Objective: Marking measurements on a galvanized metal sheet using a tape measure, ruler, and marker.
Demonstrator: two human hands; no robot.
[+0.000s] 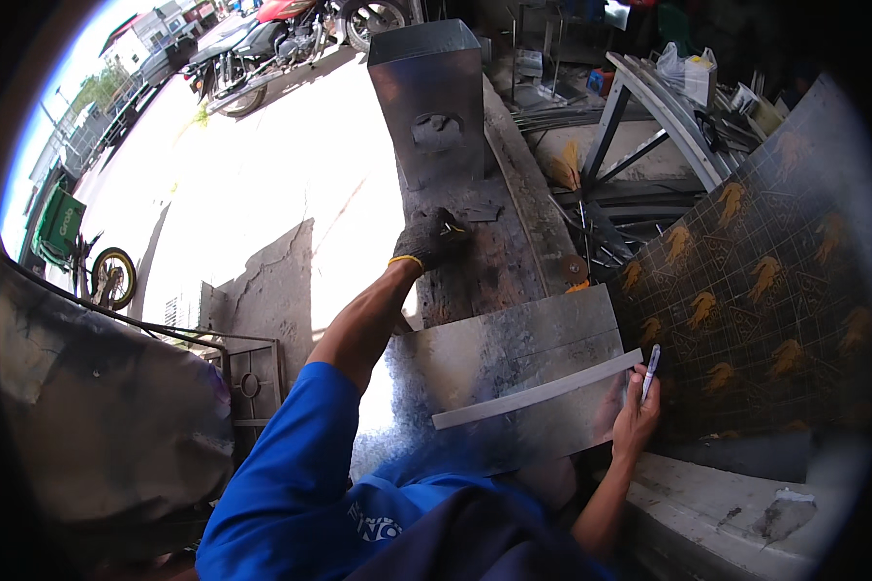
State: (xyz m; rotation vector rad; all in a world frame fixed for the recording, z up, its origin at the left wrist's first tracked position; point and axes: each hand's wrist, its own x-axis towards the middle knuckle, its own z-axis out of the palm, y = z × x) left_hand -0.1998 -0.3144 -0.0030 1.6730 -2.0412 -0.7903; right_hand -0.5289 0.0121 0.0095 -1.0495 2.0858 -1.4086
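My left hand (430,241), in a dark glove with a yellow cuff, reaches forward to the worn wooden bench (499,261). Its fingers are curled, and what they hold, if anything, cannot be made out. A small flat dark scrap (484,214) lies just beyond it. Close to my body, my right hand (636,414) is bare and grips a whitish pen (651,374), held upright. The same hand is at the right end of a narrow grey metal strip (538,389). That strip lies slantwise across a shiny sheet of metal (494,349), which has a thin line along it.
A tall open-topped sheet-metal box (424,107) with a round hole stands at the bench's far end. A dark patterned board (756,290) leans at the right. Beyond are a broom (566,169), a metal frame (639,107) and a motorcycle (281,48). A grey cover (107,407) hangs left.
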